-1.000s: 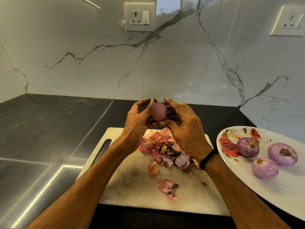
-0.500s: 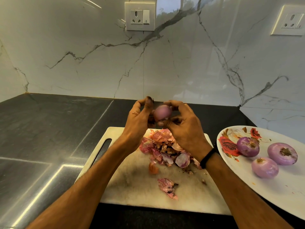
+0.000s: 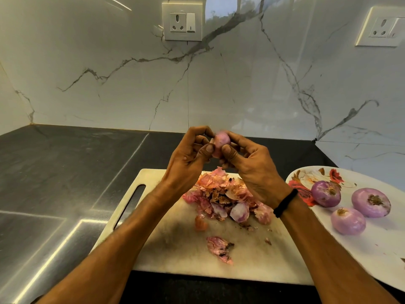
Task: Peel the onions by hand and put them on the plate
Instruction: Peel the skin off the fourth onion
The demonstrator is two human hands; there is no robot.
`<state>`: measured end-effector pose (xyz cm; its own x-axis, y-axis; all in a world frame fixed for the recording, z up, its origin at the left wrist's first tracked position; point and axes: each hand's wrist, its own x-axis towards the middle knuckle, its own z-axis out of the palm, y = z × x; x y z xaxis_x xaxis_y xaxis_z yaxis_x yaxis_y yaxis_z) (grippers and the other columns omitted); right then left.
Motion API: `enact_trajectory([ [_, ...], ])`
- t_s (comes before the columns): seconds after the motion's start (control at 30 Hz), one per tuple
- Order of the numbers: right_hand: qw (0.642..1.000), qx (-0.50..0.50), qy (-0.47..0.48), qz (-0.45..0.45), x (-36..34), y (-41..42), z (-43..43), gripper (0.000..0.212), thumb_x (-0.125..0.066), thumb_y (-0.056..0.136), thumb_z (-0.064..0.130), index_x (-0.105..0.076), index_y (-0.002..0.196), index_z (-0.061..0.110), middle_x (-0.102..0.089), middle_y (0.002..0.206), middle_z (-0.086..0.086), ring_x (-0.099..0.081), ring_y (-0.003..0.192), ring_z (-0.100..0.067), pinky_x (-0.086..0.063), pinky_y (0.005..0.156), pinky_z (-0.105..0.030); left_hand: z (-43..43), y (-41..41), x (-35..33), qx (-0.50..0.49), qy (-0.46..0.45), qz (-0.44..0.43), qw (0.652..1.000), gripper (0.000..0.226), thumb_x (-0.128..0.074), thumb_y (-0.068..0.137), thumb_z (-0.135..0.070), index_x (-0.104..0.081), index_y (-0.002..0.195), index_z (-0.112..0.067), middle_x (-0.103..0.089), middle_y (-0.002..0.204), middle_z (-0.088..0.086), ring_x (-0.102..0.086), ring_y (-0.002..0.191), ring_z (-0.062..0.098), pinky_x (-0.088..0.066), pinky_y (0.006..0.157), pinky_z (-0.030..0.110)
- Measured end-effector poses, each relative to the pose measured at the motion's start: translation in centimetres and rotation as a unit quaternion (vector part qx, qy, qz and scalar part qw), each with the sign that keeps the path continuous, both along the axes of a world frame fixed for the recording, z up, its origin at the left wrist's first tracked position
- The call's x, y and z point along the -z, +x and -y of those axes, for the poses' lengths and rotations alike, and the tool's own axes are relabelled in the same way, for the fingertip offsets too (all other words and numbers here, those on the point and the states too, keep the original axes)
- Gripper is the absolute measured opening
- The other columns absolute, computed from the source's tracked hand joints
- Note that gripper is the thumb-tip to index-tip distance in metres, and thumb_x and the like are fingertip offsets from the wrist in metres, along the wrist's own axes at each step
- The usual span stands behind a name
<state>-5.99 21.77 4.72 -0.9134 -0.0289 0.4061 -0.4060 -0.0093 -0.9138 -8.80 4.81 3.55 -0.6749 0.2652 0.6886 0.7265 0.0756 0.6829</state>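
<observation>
The onion (image 3: 221, 141) is small, pale pink, partly skinned – the left hand (image 3: 190, 159) and right hand (image 3: 252, 165) both pinch it, fingers curled, above the board (image 3: 179, 244)

A dark stone counter (image 3: 65, 172) carries a white cutting board (image 3: 175, 246) and, right of it, a floral plate (image 3: 377, 251).

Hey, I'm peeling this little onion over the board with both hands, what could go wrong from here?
1. The small onion is held in the air in a fingertip grip by the left hand and right hand; it may slip into the peel pile or roll off the cutting board.
2. The plate lies close beside the right forearm; a careless swing might nudge it and its three peeled onions.
</observation>
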Motion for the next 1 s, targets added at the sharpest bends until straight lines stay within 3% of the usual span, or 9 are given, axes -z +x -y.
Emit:
enact_trajectory([
  [0.13,1.000,0.000,0.007,0.002,0.0,0.0,-0.4,0.058,-0.065,0.081,0.026,-0.057,0.136,0.009,-0.069,0.112,-0.012,-0.070,0.079,-0.027,-0.060,0.073,-0.029,0.1,-0.4,0.2,-0.014,-0.030,-0.039,0.999,0.022,-0.055,0.101,-0.016,-0.049,0.120,-0.026,-0.059,0.097,0.009,-0.065,0.090,0.022,-0.059,0.078,0.042],
  [0.53,0.999,0.032,0.029,-0.006,0.3,-0.1,-0.3,0.057,-0.065,0.081,0.031,-0.060,0.133,0.009,-0.071,0.101,-0.009,-0.068,0.067,-0.015,-0.060,0.069,-0.030,-0.1,-1.0,0.8,-0.024,-0.059,-0.061,0.996,0.020,-0.048,0.102,-0.024,-0.047,0.114,-0.039,-0.057,0.099,-0.006,-0.061,0.084,0.014,-0.054,0.074,0.025],
  [0.73,0.999,0.034,0.032,-0.007,0.3,-0.1,-0.2,0.057,-0.063,0.081,0.035,-0.061,0.132,0.011,-0.072,0.097,-0.008,-0.067,0.067,-0.016,-0.060,0.068,-0.029,-0.1,-0.8,0.8,-0.027,-0.060,-0.056,0.996,0.022,-0.049,0.104,-0.022,-0.044,0.123,-0.031,-0.059,0.091,0.005,-0.063,0.081,0.022,-0.059,0.074,0.040],
  [1.0,0.999,0.030,0.027,0.003,0.5,-0.2,-0.2,0.056,-0.064,0.082,0.037,-0.061,0.130,0.009,-0.070,0.096,-0.015,-0.067,0.069,-0.022,-0.059,0.068,-0.034,-0.1,-1.2,1.0,-0.053,-0.073,-0.078,0.993,0.015,-0.045,0.102,-0.026,-0.051,0.114,-0.033,-0.056,0.102,0.001,-0.059,0.086,0.016,-0.056,0.073,0.029],
])
